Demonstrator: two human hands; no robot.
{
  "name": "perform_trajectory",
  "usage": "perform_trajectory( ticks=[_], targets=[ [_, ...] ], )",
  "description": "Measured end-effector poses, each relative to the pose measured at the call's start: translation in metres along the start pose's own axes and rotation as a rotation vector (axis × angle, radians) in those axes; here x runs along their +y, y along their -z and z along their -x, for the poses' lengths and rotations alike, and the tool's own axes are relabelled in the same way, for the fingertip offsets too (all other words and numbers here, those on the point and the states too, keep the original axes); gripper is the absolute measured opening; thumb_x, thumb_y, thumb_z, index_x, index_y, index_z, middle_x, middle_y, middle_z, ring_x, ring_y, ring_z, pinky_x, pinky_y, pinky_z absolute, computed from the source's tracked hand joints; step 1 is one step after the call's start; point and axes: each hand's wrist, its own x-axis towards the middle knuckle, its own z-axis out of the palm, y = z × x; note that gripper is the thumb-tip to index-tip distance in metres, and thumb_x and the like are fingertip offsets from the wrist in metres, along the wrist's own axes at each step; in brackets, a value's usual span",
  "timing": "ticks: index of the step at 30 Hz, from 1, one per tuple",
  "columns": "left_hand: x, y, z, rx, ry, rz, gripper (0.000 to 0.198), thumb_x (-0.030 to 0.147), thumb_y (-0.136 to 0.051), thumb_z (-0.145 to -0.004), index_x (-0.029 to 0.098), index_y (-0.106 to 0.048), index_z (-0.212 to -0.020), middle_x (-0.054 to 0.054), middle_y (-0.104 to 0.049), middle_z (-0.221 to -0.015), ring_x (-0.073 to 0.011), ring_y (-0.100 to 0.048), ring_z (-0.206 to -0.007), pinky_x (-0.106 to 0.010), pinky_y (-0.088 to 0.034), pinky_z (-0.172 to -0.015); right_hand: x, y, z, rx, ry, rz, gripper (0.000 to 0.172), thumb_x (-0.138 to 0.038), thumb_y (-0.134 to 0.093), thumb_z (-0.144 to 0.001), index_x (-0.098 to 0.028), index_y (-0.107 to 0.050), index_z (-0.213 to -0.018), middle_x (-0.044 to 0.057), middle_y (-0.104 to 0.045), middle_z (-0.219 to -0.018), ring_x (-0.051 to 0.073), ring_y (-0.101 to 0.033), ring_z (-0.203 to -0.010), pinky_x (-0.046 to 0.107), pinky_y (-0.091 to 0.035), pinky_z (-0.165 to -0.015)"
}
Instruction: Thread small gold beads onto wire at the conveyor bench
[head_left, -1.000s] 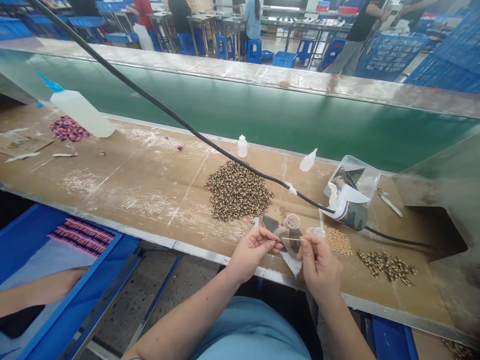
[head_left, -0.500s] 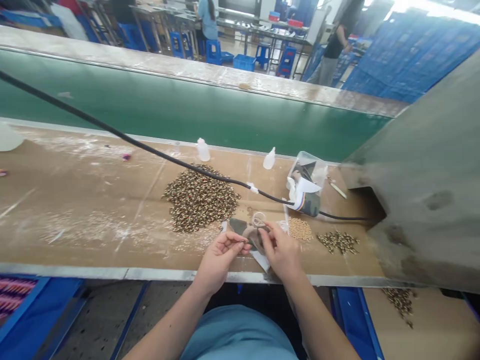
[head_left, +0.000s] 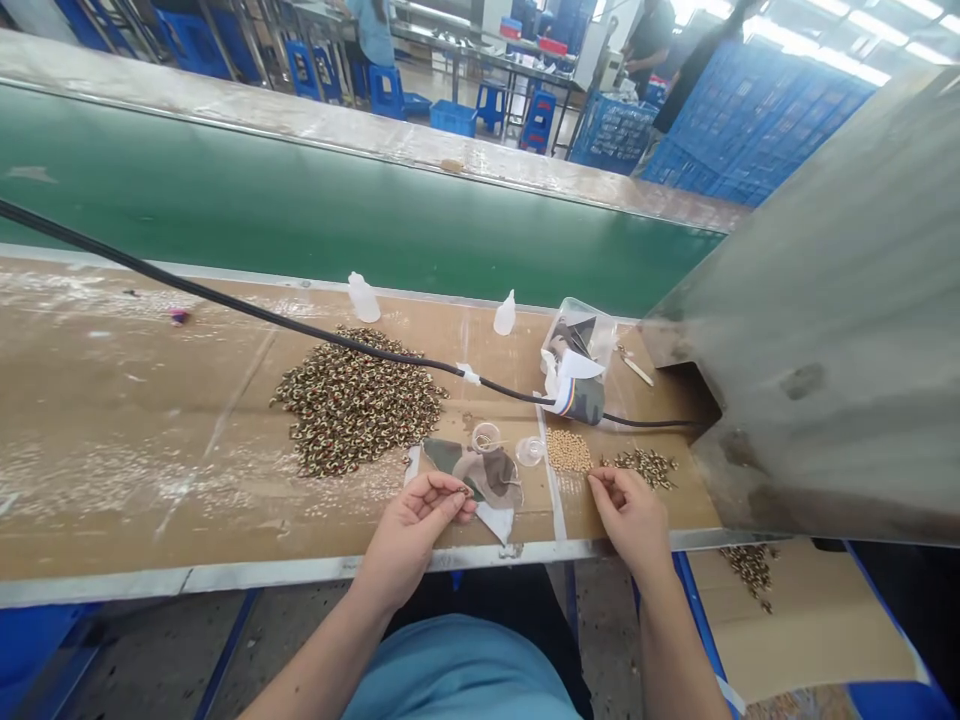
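Observation:
My left hand point(head_left: 416, 520) is closed in a pinch on a small dark piece point(head_left: 465, 491), too small to make out well. It is above the front of a camouflage cloth point(head_left: 499, 478). My right hand point(head_left: 634, 512) has its thumb and forefinger together at the front edge of a patch of small tan beads point(head_left: 568, 450); whether a bead is between them is hidden. On the cloth stands a small clear round dish point(head_left: 486, 437) with a thin stick across it. Beside it is another clear dish point(head_left: 530, 452). A small heap of dark-and-gold pieces point(head_left: 643, 466) lies just behind my right hand.
A large pile of dark-and-gold pieces point(head_left: 352, 405) lies left of the cloth. A black cable point(head_left: 337, 338) crosses above the bench. Two white squeeze bottles point(head_left: 364, 298) and a clear plastic box point(head_left: 609, 335) stand behind. A metal housing point(head_left: 817, 380) bounds the right.
My right hand has moved right from above the cloth and dish to the tan beads. My left hand keeps its pinch near the cloth. The view has shifted to the right.

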Motion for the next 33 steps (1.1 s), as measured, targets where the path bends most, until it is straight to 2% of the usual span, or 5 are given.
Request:
perform_trajectory(
  ticks=[8,18,26,29,33],
  targets=[
    [-0.005,-0.005,0.002,-0.041,0.036,0.001,0.033,0.038,-0.080,-0.059,0.015,-0.061,-0.073,-0.002,-0.068,-0.065,-0.0111,-0.063,-0.063,-0.021,-0.050,-0.064,0.004,-0.005,-0.006,-0.005,0.272,0.103,0.036,-0.038,-0.033,-0.095,-0.022,-0.062,-0.084,0.004,-0.064,-0.081,0.014,-0.062,-0.071,0.025,-0.047,-0.063],
    [-0.007,-0.005,0.001,-0.056,0.047,0.028,0.033,0.039,-0.080,-0.060,0.015,-0.060,-0.074,-0.001,-0.068,-0.069,-0.0132,-0.066,-0.072,-0.022,-0.051,-0.068,0.004,-0.003,-0.008,-0.082,0.265,0.220,0.036,-0.037,-0.029,-0.096,-0.022,-0.059,-0.083,0.004,-0.064,-0.083,0.013,-0.060,-0.063,0.024,-0.042,-0.053],
    [-0.014,-0.020,0.002,-0.056,0.056,0.179,0.036,0.036,-0.082,-0.056,0.016,-0.058,-0.071,-0.001,-0.066,-0.071,-0.0207,-0.068,-0.089,-0.030,-0.051,-0.082,-0.056,-0.013,0.006,-0.156,0.315,-0.224,0.018,-0.027,-0.041,-0.092,-0.022,-0.054,-0.081,0.002,-0.060,-0.076,0.013,-0.059,-0.070,0.023,-0.047,-0.061],
    [-0.019,-0.022,0.000,-0.063,0.042,0.178,0.034,0.034,-0.082,-0.057,0.015,-0.058,-0.072,-0.002,-0.068,-0.073,-0.0175,-0.067,-0.083,-0.029,-0.051,-0.080,-0.079,-0.027,0.012,-0.221,0.316,-0.350,0.014,-0.024,-0.043,-0.092,-0.021,-0.055,-0.084,0.002,-0.062,-0.080,0.012,-0.061,-0.074,0.022,-0.048,-0.064],
    [-0.021,-0.020,0.000,-0.040,0.014,0.164,0.031,0.033,-0.081,-0.059,0.014,-0.059,-0.073,0.000,-0.065,-0.069,-0.0111,-0.064,-0.068,-0.026,-0.050,-0.075,-0.089,-0.040,0.016,-0.192,0.272,-0.390,0.013,-0.024,-0.046,-0.090,-0.021,-0.058,-0.085,0.002,-0.063,-0.080,0.013,-0.062,-0.074,0.023,-0.050,-0.064]
  ],
)
